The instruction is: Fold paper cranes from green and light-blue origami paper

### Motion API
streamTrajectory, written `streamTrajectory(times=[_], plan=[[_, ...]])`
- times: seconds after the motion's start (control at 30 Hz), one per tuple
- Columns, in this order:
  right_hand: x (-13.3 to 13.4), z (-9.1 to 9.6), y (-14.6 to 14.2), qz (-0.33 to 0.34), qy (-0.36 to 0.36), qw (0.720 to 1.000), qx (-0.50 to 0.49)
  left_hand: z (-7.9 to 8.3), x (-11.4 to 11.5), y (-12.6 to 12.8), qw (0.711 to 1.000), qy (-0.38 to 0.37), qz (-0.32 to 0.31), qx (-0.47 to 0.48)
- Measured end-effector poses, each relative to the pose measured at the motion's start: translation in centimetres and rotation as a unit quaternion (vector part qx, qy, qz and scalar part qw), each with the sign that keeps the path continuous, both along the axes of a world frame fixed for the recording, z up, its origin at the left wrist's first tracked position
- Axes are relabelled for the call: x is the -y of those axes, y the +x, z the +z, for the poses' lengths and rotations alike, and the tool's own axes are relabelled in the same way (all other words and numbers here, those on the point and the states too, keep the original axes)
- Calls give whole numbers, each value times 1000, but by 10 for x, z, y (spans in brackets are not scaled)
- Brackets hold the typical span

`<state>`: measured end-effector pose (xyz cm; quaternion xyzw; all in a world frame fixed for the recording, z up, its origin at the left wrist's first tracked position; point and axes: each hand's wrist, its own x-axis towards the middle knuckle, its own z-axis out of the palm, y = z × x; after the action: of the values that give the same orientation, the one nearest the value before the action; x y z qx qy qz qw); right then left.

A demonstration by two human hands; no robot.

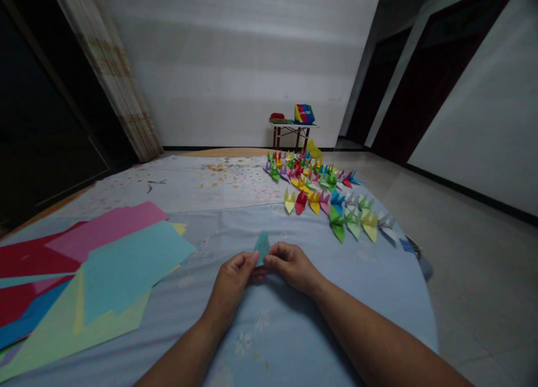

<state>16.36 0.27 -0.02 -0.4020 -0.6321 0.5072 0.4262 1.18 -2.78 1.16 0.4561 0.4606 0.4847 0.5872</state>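
Note:
A small folded piece of teal paper (262, 247) is held upright between my two hands, above the blue cloth at the middle of the table. My left hand (236, 274) pinches its lower left side between thumb and fingers. On the other side, my right hand (292, 265) has thumb and forefinger closed on its lower right edge. The paper is narrow and tapers towards the top; its lower end is partly hidden by my fingers.
Loose coloured sheets (126, 264) lie spread at the left. Many folded paper cranes (313, 201) stand in rows at the right and back right. The round table is covered by a pale blue cloth (256, 342). A small stand (294, 125) with a colourful box (304, 114) is by the wall.

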Motion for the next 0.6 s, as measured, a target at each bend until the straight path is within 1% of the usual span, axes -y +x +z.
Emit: streamTrajectory(times=[0.07, 0.17, 0.27, 0.43, 0.6], plan=[[1, 2, 1, -1, 39, 999, 36, 2, 0, -1, 998, 32, 15, -61], [3, 3, 3, 2, 87, 994, 67, 4, 1, -3, 986, 84, 57, -135], [4, 5, 3, 12, 94, 993, 75, 6, 3, -4, 977, 107, 85, -164], [5, 6, -1, 39, 51, 996, 54, 2, 2, -6, 980, 98, 87, -151], [5, 6, -3, 36, 11, 999, 28, -4, -1, -6, 995, 54, 58, -67]])
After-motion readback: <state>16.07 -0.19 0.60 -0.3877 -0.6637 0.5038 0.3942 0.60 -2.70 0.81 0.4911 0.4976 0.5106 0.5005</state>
